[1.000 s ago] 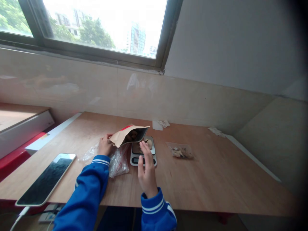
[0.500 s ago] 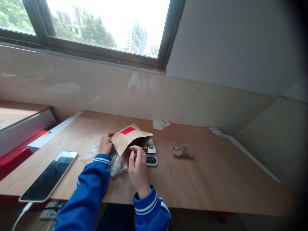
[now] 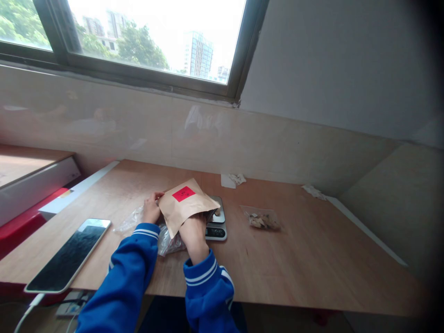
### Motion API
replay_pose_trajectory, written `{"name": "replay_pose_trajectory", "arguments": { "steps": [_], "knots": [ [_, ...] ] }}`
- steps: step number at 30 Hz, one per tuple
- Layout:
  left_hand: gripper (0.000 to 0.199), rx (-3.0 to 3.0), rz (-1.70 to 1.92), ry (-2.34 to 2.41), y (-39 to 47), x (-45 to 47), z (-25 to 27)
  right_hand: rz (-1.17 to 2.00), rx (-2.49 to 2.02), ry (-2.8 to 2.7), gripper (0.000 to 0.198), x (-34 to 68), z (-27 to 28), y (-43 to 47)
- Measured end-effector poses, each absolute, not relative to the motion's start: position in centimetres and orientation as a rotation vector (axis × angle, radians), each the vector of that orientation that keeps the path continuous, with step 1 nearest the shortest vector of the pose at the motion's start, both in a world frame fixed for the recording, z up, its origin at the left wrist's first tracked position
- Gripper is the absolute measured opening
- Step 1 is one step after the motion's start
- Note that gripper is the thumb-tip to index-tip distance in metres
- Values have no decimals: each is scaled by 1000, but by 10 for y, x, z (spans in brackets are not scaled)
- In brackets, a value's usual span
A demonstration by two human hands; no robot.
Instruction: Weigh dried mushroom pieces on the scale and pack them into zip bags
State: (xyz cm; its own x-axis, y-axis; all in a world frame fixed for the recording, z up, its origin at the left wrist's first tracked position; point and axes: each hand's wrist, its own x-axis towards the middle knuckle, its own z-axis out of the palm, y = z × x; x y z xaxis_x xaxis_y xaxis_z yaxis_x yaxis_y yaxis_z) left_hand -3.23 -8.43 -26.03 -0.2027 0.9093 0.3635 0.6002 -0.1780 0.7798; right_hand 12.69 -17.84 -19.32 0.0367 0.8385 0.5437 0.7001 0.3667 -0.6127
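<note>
A brown paper bag (image 3: 190, 210) with a red label (image 3: 183, 194) is tilted with its mouth toward me. My left hand (image 3: 151, 208) grips its left edge, fingers closed around the paper. My right hand (image 3: 194, 231) reaches into the mouth of the bag; its fingers are hidden inside. Partly under the bag stands a small digital kitchen scale (image 3: 219, 231), mostly covered on its left side. A pale lump is barely visible on its plate beside the bag's edge. Crumpled clear plastic bags (image 3: 169, 243) lie below my left hand and the paper bag.
To the right lies a clear bag of dried brownish pieces (image 3: 264, 221). A phone (image 3: 71, 256) on a white charging cable (image 3: 31, 307) rests at the left edge of the wooden table (image 3: 312, 259). Crumpled white paper (image 3: 237, 178) sits at the back by the wall.
My right hand has gone from the bag's opening to inside it, up to about the wrist. The bag's upper side has come down over the hand, and less of the scale's plate contents shows.
</note>
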Motion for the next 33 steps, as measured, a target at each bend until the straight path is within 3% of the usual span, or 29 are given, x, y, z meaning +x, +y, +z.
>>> {"name": "replay_pose_trajectory", "arguments": {
  "steps": [17,23,33],
  "knots": [
    [29,1724,1334,1762,-85,-33,-260,308,-1311,-1637,22,128,-186,-199],
    [31,1721,1326,1758,-86,-32,-258,302,-1208,-1715,30,133,-177,-196],
    [28,1706,1319,1791,-88,-31,-256,291,-1474,-1501,32,132,-184,-213]
  ]
}}
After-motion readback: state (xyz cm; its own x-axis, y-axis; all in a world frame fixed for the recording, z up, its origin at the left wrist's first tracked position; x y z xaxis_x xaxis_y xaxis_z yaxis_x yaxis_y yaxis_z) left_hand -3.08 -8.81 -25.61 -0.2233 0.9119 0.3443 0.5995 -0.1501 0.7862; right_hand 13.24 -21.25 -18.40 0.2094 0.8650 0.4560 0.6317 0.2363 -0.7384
